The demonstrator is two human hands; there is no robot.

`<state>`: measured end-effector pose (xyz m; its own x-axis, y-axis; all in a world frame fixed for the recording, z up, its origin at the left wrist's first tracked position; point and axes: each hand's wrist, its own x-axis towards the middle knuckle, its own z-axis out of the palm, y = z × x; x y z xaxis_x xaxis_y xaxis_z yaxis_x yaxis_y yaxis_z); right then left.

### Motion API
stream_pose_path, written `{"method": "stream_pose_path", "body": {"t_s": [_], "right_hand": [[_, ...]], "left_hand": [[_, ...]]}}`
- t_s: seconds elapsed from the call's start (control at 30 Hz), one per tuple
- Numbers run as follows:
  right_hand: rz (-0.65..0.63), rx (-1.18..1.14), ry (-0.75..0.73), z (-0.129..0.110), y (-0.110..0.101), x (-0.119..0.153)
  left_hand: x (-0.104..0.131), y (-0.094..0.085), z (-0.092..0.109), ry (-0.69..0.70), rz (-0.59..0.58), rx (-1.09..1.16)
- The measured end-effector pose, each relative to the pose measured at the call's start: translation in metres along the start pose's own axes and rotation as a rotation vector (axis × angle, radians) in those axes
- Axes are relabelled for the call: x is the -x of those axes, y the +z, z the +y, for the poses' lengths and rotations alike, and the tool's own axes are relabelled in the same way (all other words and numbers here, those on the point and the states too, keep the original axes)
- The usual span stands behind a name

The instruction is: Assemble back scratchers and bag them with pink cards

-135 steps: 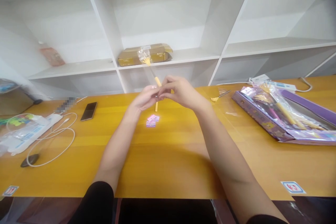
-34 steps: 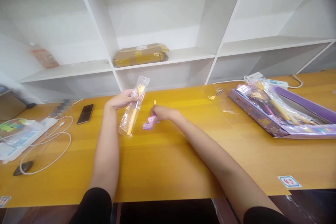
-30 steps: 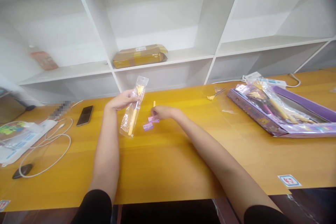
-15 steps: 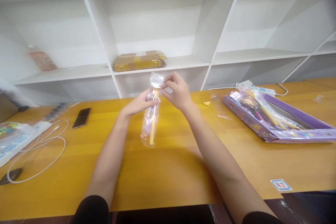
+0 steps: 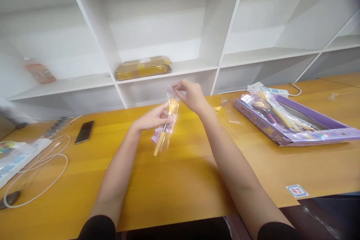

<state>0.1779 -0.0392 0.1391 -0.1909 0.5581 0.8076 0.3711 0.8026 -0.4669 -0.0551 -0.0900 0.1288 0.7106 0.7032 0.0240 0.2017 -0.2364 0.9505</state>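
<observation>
Over the middle of the desk, my left hand [image 5: 153,117] pinches a yellow back scratcher [image 5: 159,144] by its metal rod. Its hand-shaped head points up and its handle hangs down to the left. Around it is a clear plastic bag [image 5: 174,114]. My right hand [image 5: 191,95] is closed at the bag's upper end, thumb and forefinger pressed together on the thin film. A small purple card [image 5: 155,137] shows beside the rod below my left fingers. Whether the handle is fully inside the bag, I cannot tell.
To the right stands a purple display box [image 5: 261,129] with several bagged back scratchers. Another small yellow back scratcher [image 5: 222,105] lies left of it. A phone [image 5: 84,132], cable [image 5: 66,161] and power strip [image 5: 25,159] are at left; a taped carton [image 5: 144,68] sits on the shelf.
The scratcher's yellow head now shows clearly above my left fingers, and its handle tilts further left. The bag's white header has turned or blurred at my right fingertips. The view shifted slightly.
</observation>
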Motion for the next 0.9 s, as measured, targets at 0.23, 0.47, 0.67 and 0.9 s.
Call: {"method": "stream_pose_path", "body": {"t_s": [0.23,0.47,0.67,0.9], "right_hand": [[-0.327,-0.139,0.43,0.029,-0.01,0.008],[-0.741,-0.545,0.713,0.056,-0.005,0.026],[-0.749,-0.53,0.726,0.058,0.016,0.03],[-0.731,-0.328,0.596,0.063,0.018,0.029]], "left_hand": [[-0.009,0.0,-0.05,-0.189,-0.141,0.186],[0.002,0.037,-0.102,-0.362,-0.202,0.351],[-0.022,0.057,-0.129,-0.129,0.375,0.568],[-0.033,0.058,-0.136,-0.036,0.645,0.586]]}}
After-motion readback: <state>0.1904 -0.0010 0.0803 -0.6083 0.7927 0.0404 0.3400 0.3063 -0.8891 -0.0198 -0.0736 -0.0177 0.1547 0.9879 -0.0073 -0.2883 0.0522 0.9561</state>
